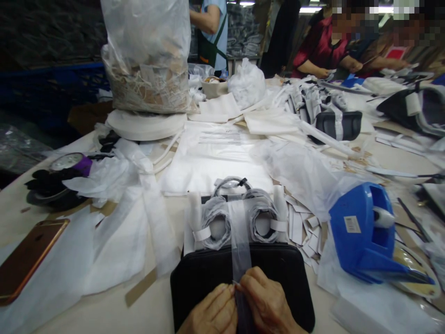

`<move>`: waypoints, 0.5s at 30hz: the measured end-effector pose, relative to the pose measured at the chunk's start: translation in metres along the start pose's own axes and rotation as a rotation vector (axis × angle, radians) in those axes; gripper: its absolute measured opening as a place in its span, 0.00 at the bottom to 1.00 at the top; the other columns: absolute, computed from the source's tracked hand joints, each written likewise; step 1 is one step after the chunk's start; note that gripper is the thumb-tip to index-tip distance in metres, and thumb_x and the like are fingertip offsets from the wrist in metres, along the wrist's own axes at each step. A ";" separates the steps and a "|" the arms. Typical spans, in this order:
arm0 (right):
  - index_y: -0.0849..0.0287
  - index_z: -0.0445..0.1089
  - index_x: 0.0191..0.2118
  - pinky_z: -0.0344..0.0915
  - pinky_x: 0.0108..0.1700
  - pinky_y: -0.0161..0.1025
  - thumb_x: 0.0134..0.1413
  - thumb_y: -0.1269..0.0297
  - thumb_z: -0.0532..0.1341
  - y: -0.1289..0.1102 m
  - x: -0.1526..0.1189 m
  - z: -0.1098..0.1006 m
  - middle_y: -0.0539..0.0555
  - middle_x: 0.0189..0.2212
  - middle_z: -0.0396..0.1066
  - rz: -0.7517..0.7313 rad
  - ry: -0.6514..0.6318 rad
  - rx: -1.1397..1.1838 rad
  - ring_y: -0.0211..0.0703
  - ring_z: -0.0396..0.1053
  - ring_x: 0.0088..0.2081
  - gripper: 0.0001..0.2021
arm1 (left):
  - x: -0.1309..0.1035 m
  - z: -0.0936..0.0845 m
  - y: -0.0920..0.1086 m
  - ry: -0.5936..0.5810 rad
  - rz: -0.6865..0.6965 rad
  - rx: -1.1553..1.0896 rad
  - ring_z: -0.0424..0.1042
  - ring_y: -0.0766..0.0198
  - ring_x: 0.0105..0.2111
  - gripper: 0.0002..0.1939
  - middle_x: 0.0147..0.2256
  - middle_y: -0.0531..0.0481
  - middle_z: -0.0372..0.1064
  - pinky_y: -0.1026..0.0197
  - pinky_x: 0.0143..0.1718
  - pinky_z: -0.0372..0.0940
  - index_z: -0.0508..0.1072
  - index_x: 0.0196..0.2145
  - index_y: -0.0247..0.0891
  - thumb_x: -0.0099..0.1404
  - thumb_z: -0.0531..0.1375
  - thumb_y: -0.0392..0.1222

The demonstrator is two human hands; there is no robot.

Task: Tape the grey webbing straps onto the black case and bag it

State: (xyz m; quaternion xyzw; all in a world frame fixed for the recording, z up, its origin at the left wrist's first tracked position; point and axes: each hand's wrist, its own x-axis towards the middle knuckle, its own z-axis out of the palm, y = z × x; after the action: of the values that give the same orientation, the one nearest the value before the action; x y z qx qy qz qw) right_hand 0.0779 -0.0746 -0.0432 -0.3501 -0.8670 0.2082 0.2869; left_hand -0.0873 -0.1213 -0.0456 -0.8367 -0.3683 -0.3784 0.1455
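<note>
Black bag (208, 269) between phone (33, 260) and dispenser (352, 246).

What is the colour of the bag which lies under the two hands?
The bag is black, seen best in the head view.

I can read no words or numbers from here: the white sticker (352, 224) on the blue tape dispenser (361, 243) shows tiny barcode-like marks, and the printed lines (220, 136) on the white sheet (215, 162) ahead of me are too small.
</note>
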 end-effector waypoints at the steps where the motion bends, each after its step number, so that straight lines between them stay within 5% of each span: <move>1: 0.58 0.60 0.26 0.54 0.21 0.29 0.59 0.73 0.47 -0.001 0.001 0.000 0.49 0.22 0.59 0.006 0.013 -0.008 0.32 0.58 0.19 0.12 | 0.000 0.000 0.000 0.029 0.003 0.004 0.73 0.69 0.33 0.18 0.25 0.55 0.71 0.61 0.57 0.56 0.72 0.27 0.35 0.66 0.46 0.28; 6: 0.58 0.59 0.25 0.56 0.22 0.28 0.59 0.74 0.46 -0.005 0.001 0.000 0.50 0.21 0.59 0.019 0.036 0.009 0.32 0.60 0.20 0.13 | 0.004 -0.002 0.003 -0.137 0.074 0.095 0.72 0.66 0.38 0.13 0.34 0.51 0.74 0.63 0.51 0.62 0.74 0.36 0.32 0.66 0.49 0.32; 12: 0.58 0.60 0.28 0.62 0.24 0.27 0.59 0.75 0.46 -0.006 0.001 0.007 0.50 0.23 0.60 0.088 0.107 0.030 0.33 0.64 0.22 0.12 | -0.001 0.005 0.006 -0.068 0.070 0.114 0.71 0.62 0.40 0.12 0.34 0.47 0.74 0.61 0.48 0.63 0.74 0.35 0.29 0.64 0.50 0.31; 15: 0.60 0.63 0.37 0.66 0.28 0.28 0.60 0.74 0.47 -0.010 -0.002 -0.005 0.55 0.30 0.65 0.145 0.200 -0.007 0.35 0.69 0.28 0.09 | -0.003 0.007 0.007 -0.086 0.078 0.124 0.71 0.61 0.42 0.13 0.36 0.46 0.74 0.61 0.49 0.63 0.74 0.37 0.28 0.64 0.50 0.31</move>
State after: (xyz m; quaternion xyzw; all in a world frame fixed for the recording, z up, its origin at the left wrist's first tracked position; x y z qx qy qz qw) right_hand 0.0771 -0.0815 -0.0349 -0.4317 -0.8075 0.1892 0.3547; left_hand -0.0798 -0.1243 -0.0521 -0.8553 -0.3641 -0.3124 0.1959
